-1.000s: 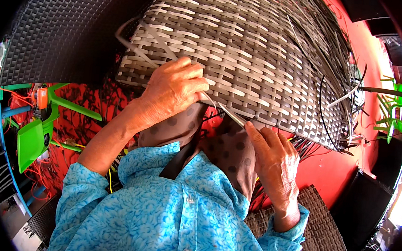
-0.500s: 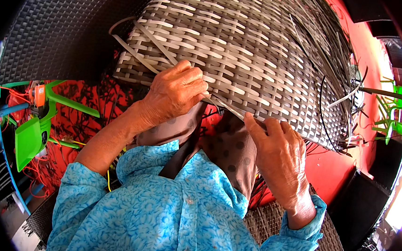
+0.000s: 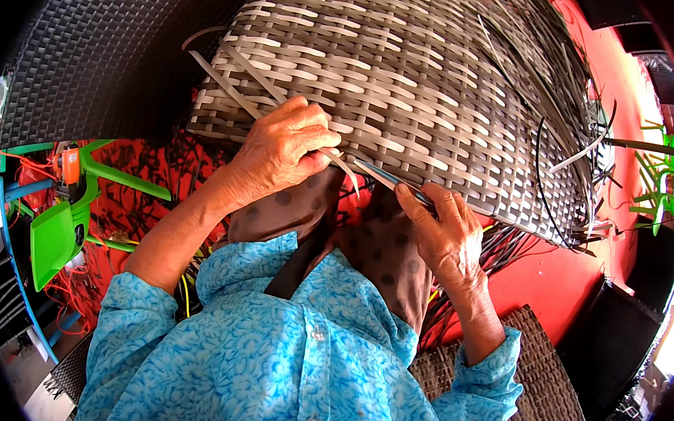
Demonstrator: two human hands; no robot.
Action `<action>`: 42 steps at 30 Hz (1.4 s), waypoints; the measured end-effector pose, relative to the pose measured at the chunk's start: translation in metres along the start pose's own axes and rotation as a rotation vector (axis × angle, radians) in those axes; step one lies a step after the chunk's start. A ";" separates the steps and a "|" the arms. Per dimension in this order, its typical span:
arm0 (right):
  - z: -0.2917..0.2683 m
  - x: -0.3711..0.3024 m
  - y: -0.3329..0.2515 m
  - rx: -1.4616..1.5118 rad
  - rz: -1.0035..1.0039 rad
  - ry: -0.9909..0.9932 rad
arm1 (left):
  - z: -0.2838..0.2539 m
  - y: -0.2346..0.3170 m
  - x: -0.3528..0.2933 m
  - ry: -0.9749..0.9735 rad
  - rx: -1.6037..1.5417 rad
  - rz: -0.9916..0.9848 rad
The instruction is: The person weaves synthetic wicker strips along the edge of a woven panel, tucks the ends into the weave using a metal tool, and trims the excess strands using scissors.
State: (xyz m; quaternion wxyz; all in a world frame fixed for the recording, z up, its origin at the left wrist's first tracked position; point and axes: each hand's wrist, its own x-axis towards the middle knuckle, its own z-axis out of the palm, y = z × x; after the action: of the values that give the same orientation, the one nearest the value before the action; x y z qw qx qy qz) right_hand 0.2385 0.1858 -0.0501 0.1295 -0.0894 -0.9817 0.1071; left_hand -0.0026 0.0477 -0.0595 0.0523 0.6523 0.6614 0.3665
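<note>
A grey-brown woven panel [image 3: 380,63] of flat synthetic strands slopes across my lap, its near edge above my knees. My left hand [image 3: 282,147] is closed at that edge, pinching a flat pale weaving strand [image 3: 239,96]. The strand loops out beyond the panel's left side, and its short loose end pokes out past my fingertips. Just right of it, my right hand [image 3: 447,235] grips a slim pointed tool [image 3: 379,176], its narrow metal-looking tip lying along the panel's edge toward my left hand. My fingers partly hide the tool's handle.
Long loose strands [image 3: 552,93] trail over the panel's right side. A black woven piece [image 3: 120,43] stands at the far left. Green plastic chair-like parts [image 3: 57,240] sit at left, others at far right. Dark scraps litter the red floor [image 3: 537,278]; a brown woven piece [image 3: 537,384] lies low right.
My left hand has shifted slightly up and left, and the strand's loose end now shows beyond its fingers. My right hand has moved a little left, and its slim tool has come into view.
</note>
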 end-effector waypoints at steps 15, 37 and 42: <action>0.004 0.046 0.025 0.028 -0.252 0.008 | -0.015 -0.007 0.013 -0.293 -0.270 -0.290; 0.013 0.011 -0.079 1.651 0.843 0.050 | -0.029 0.071 -0.026 0.048 0.434 0.125; 0.017 0.009 -0.068 1.723 0.850 0.002 | -0.026 0.073 -0.029 0.003 0.329 0.063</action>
State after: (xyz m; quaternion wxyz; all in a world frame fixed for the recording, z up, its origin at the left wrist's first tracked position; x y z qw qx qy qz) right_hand 0.2150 0.1190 -0.0485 0.1020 -0.3121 -0.4514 0.8297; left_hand 0.0474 0.0025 -0.0125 -0.0676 0.6719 0.6918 0.2557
